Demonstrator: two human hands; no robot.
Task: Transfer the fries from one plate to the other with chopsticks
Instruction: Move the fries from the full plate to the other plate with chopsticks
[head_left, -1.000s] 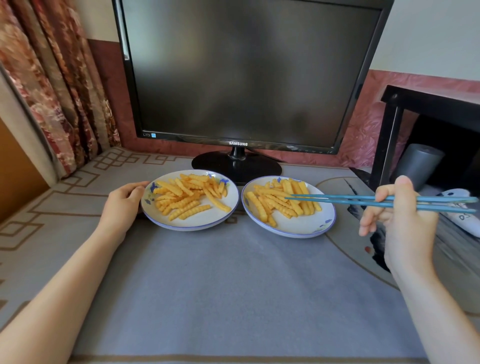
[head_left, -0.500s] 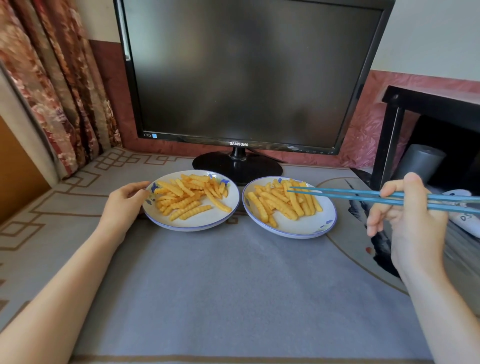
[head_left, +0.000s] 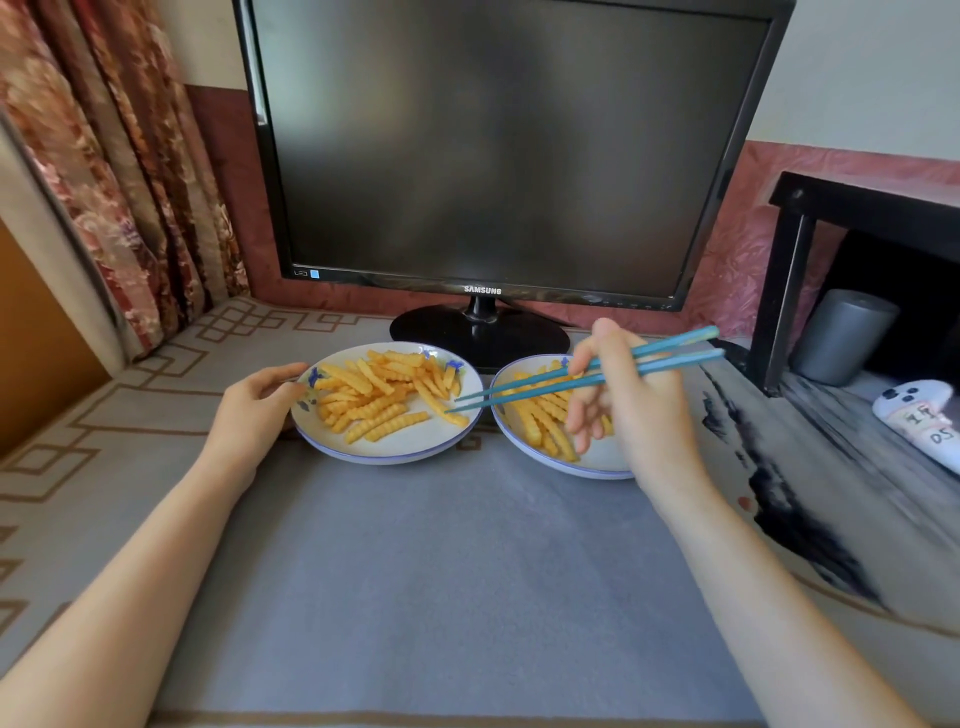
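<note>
Two white plates with blue rims stand side by side on the grey cloth. The left plate (head_left: 395, 447) holds a pile of crinkle-cut fries (head_left: 379, 397). The right plate (head_left: 597, 460) also holds fries (head_left: 540, 421), partly hidden by my right hand (head_left: 628, 400). That hand hovers over the right plate and grips a pair of blue chopsticks (head_left: 545, 382). Their tips reach over the right edge of the left plate, at a long fry there. My left hand (head_left: 254, 410) holds the left plate's left rim with curled fingers.
A black monitor (head_left: 493, 156) on a round base (head_left: 480, 335) stands right behind the plates. A curtain (head_left: 114, 156) hangs at the left. At the right, a black shelf frame (head_left: 789, 280), a grey cylinder (head_left: 841, 338) and a white controller (head_left: 919, 421).
My right hand has swung left from beside the right plate to above it. The chopstick tips moved from over the right plate to the left plate's right edge. The left hand stays put.
</note>
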